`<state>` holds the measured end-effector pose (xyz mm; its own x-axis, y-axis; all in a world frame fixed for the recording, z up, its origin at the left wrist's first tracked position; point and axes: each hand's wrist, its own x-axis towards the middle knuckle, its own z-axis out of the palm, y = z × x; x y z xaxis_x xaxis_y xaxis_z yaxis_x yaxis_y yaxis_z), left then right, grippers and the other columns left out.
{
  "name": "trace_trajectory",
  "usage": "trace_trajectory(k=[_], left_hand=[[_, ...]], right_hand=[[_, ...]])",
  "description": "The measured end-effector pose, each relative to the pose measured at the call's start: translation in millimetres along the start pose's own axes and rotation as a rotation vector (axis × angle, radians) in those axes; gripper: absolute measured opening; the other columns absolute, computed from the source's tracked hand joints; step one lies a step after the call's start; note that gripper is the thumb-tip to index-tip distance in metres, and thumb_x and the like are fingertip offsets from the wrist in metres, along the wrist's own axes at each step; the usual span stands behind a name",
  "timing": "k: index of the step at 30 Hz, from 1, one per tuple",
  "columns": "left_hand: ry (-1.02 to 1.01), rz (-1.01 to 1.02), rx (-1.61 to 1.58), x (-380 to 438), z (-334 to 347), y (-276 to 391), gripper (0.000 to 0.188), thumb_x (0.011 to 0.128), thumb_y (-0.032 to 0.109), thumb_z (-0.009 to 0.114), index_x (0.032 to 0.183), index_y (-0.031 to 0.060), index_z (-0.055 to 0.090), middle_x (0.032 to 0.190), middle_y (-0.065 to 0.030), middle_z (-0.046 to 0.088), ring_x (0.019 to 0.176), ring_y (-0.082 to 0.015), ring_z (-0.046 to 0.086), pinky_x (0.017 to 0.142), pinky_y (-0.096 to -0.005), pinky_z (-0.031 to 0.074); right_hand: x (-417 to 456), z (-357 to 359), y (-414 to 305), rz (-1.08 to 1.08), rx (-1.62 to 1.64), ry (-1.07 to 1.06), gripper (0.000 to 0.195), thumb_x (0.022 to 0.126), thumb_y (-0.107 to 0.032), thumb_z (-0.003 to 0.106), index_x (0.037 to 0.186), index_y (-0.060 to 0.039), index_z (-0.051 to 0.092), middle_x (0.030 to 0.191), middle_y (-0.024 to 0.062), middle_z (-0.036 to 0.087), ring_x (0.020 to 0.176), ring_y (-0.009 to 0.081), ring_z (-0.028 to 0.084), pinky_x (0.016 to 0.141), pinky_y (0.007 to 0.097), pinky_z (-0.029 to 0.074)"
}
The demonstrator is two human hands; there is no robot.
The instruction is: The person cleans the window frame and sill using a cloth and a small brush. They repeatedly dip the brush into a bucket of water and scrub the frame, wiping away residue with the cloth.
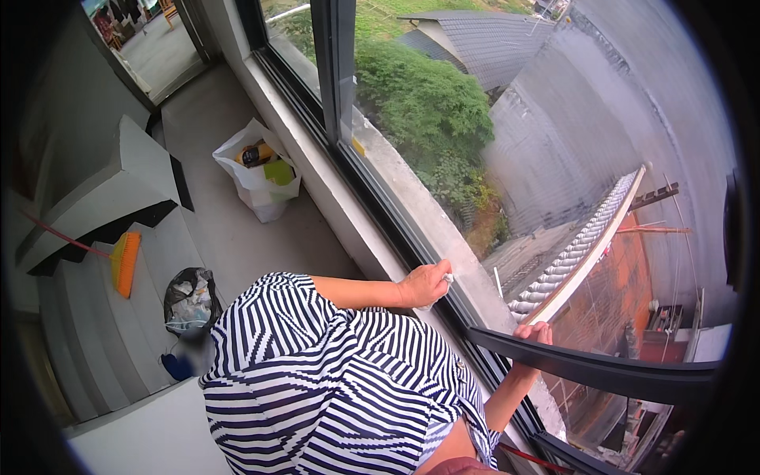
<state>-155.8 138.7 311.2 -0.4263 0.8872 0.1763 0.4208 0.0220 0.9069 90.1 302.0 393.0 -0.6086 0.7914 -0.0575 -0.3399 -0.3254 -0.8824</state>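
Observation:
My left hand [425, 285] is closed around a small white wad [447, 278], perhaps tissue or cloth, of which only a bit shows. It is over the dark window track [386, 217], beside the rough concrete outer ledge [457, 252]. My right hand [534, 333] grips the dark upright frame of a window sash [594, 363]. Its fingertips show on one side of the frame and the wrist on the other; the frame hides the middle of the hand. My striped shirt [332, 380] fills the lower middle of the view.
A white plastic bag [255, 172] with items stands on the landing floor. A black bag of rubbish [191, 304] and an orange-bristled broom [126, 261] are by the stairs [107, 332]. Outside, a tiled roof edge [585, 237] and shrubs [427, 107] lie below.

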Motion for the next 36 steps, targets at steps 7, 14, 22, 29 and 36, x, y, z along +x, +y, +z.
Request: trace_trajectory(k=[7, 14, 22, 29, 36], left_hand=[[0.020, -0.001, -0.063, 2, 1, 4, 0.017, 0.083, 0.008, 0.047, 0.098, 0.0034, 0.041, 0.076, -0.0201, 0.056, 0.073, -0.0397, 0.058, 0.065, -0.0452, 0.046], [0.080, 0.000, -0.060, 1, 7, -7, 0.019, 0.082, 0.009, 0.048, 0.099, 0.0032, 0.041, 0.075, -0.0225, 0.057, 0.073, -0.0420, 0.058, 0.065, -0.0476, 0.045], [0.089, -0.030, -0.044, 3, 0, -8, 0.018, 0.083, 0.010, 0.047, 0.098, 0.0031, 0.041, 0.073, -0.0218, 0.057, 0.073, -0.0411, 0.058, 0.065, -0.0469, 0.045], [0.087, -0.026, -0.059, 2, -3, -4, 0.018, 0.082, 0.009, 0.047, 0.098, 0.0022, 0.041, 0.072, -0.0218, 0.056, 0.072, -0.0404, 0.059, 0.064, -0.0464, 0.045], [0.133, 0.010, -0.013, 5, 3, -9, 0.020, 0.081, 0.010, 0.046, 0.098, 0.0021, 0.040, 0.070, -0.0240, 0.056, 0.070, -0.0428, 0.058, 0.064, -0.0497, 0.044]], right_hand=[[-1, -8, 4, -0.074, 0.011, 0.037, 0.020, 0.097, -0.018, 0.043, 0.085, -0.0035, 0.051, 0.059, 0.0105, 0.055, 0.053, 0.0255, 0.055, 0.052, 0.0332, 0.048], [0, 5, 5, -0.090, -0.025, 0.098, 0.021, 0.096, -0.019, 0.044, 0.082, -0.0042, 0.049, 0.055, 0.0095, 0.052, 0.048, 0.0233, 0.051, 0.048, 0.0332, 0.047], [3, 21, 8, -0.141, -0.051, 0.112, 0.021, 0.095, -0.023, 0.048, 0.083, -0.0059, 0.049, 0.056, 0.0083, 0.052, 0.047, 0.0212, 0.051, 0.046, 0.0301, 0.045], [1, 16, 8, -0.143, -0.061, 0.086, 0.022, 0.097, -0.022, 0.045, 0.082, -0.0062, 0.051, 0.057, 0.0054, 0.051, 0.050, 0.0179, 0.051, 0.050, 0.0280, 0.045], [4, 19, 9, -0.194, -0.066, 0.130, 0.023, 0.094, -0.022, 0.048, 0.079, -0.0053, 0.050, 0.054, 0.0052, 0.048, 0.046, 0.0181, 0.049, 0.048, 0.0306, 0.047]])
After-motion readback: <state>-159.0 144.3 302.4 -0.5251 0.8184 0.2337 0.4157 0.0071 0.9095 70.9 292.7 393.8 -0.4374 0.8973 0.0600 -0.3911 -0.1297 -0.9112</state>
